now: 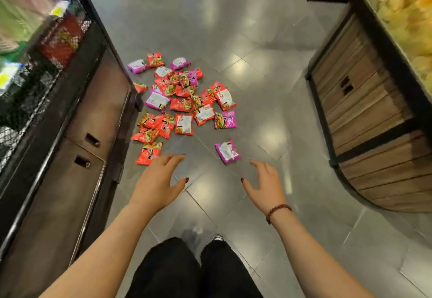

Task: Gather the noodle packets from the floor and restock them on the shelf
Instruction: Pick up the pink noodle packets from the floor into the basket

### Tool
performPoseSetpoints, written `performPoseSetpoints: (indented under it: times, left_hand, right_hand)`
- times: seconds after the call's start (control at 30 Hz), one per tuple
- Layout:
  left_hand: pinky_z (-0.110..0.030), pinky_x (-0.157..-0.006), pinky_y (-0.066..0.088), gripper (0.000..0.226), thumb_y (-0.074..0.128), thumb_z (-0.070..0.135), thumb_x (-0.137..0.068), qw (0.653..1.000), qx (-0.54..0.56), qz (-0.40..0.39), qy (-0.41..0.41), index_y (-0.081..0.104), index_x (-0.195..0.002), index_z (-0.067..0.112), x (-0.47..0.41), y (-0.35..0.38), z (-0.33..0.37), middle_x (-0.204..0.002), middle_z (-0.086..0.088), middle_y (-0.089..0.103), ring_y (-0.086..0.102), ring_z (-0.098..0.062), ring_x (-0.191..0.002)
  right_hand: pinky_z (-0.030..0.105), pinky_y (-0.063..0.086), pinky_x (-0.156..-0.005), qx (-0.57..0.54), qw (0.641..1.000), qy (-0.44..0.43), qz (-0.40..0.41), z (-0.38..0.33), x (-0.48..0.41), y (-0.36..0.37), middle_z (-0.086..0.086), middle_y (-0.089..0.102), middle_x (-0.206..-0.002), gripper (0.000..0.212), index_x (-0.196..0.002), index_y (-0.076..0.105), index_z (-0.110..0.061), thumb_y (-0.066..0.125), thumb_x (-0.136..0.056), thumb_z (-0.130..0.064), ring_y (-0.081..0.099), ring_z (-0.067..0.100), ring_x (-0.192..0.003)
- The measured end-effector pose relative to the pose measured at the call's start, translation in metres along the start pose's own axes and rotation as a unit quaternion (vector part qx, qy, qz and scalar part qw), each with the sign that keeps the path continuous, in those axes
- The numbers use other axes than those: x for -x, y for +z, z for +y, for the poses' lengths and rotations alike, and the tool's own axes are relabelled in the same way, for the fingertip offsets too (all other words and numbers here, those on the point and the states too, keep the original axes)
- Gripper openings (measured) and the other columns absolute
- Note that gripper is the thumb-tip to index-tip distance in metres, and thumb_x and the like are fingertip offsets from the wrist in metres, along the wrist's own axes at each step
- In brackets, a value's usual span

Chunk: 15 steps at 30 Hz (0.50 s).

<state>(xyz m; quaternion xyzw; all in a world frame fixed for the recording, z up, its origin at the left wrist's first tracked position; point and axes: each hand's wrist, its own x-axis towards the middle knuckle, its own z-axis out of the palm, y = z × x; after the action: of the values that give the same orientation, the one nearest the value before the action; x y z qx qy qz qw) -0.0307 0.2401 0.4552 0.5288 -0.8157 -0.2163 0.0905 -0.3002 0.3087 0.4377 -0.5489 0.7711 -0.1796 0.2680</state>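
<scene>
I have a lane of bare floor (268, 64) between the shelf (70, 115) on the left and the wooden stand (364, 115) on the right. The pile (184, 101) of packets sits left of the middle, its left edge close to the shelf's base, so that side is tight. Right of the pile the tiles lie open up to the stand. The left hand (156, 181) and right hand (266, 185) hover empty, fingers spread, with bare tile between them. A lone purple packet (227, 151) lies just ahead of the right hand, and a red packet (149, 152) lies just beside the left fingertips.
</scene>
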Motion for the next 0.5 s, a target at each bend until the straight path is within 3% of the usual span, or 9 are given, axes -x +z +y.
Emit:
performPoseSetpoints:
  times: [0.07, 0.23, 0.37, 0.5]
  left_hand:
    - [-0.041, -0.090, 0.050, 0.060, 0.076, 0.031, -0.081, 1.000, 0.000, -0.003, -0.002, 0.056, -0.134, 0.014, -0.036, -0.003, 0.003, -0.126, -0.009, 0.060, 0.059, -0.030, -0.109]
    - [-0.040, -0.099, 0.046, 0.059, 0.072, 0.033, -0.085, 1.000, 0.001, 0.010, -0.027, 0.053, -0.138, 0.015, -0.132, -0.001, 0.006, -0.135, -0.008, 0.056, 0.053, -0.030, -0.123]
    - [-0.039, -0.096, 0.045, 0.057, 0.070, 0.033, -0.083, 0.999, 0.024, -0.005, -0.021, 0.055, -0.135, 0.015, -0.212, 0.007, -0.011, -0.132, -0.007, 0.058, 0.055, -0.030, -0.120]
    - [-0.039, -0.098, 0.046, 0.060, 0.064, 0.040, -0.084, 0.999, 0.035, -0.026, -0.028, 0.053, -0.138, 0.016, -0.286, 0.002, -0.022, -0.134, -0.006, 0.057, 0.052, -0.027, -0.122]
  right_hand:
    - [0.028, 0.031, -0.103, 0.001, 1.000, -0.002, -0.006, 0.000, -0.037, -0.008, 0.005, 0.051, -0.133, 0.051, -0.133, 0.049, -0.015, 0.066, -0.087, -0.026, 0.041, 0.023, -0.126]
    - [0.026, 0.031, -0.104, 0.033, 0.998, -0.025, -0.043, -0.004, -0.136, -0.020, 0.002, 0.048, -0.137, 0.051, -0.136, 0.045, -0.018, 0.063, -0.090, -0.028, 0.040, 0.022, -0.127]
    - [0.026, 0.034, -0.101, 0.054, 0.997, -0.036, -0.042, -0.006, -0.216, -0.026, 0.005, 0.053, -0.131, 0.050, -0.132, 0.051, -0.018, 0.068, -0.085, -0.024, 0.047, 0.025, -0.122]
    - [0.027, 0.034, -0.104, 0.061, 0.995, -0.024, -0.072, -0.009, -0.293, -0.033, 0.003, 0.050, -0.134, 0.051, -0.136, 0.046, -0.020, 0.064, -0.089, -0.028, 0.042, 0.021, -0.125]
